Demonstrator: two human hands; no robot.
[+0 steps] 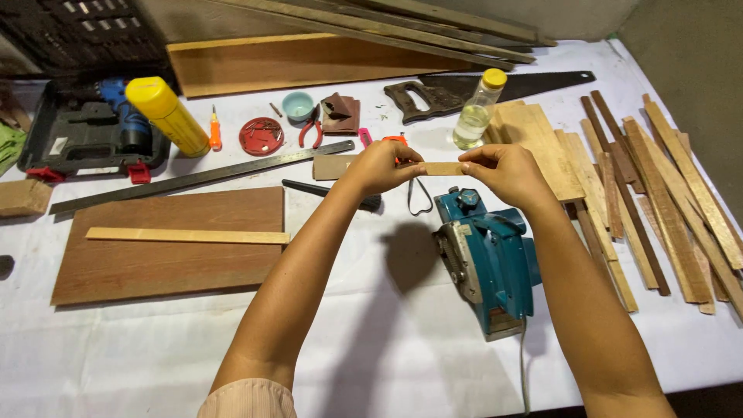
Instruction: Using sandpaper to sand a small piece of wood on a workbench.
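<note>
Nearest me, both forearms run up from the bottom edge toward the middle of the frame. Just right of center lies a teal electric planer on the white table cover, its cord trailing to the lower edge. Above it, my left hand and right hand hold a small wood strip level between them, in the air at center frame; each hand's fingers and thumb are pinched on one end of it. At left of center sits a brown board with a pale slat lying across it, and a long steel ruler slants above. Along the right edge lie many thin wood strips. Farther up I see a clear bottle with a yellow cap, a handsaw, red pliers, a yellow can, and a drill case in the upper left.
</note>
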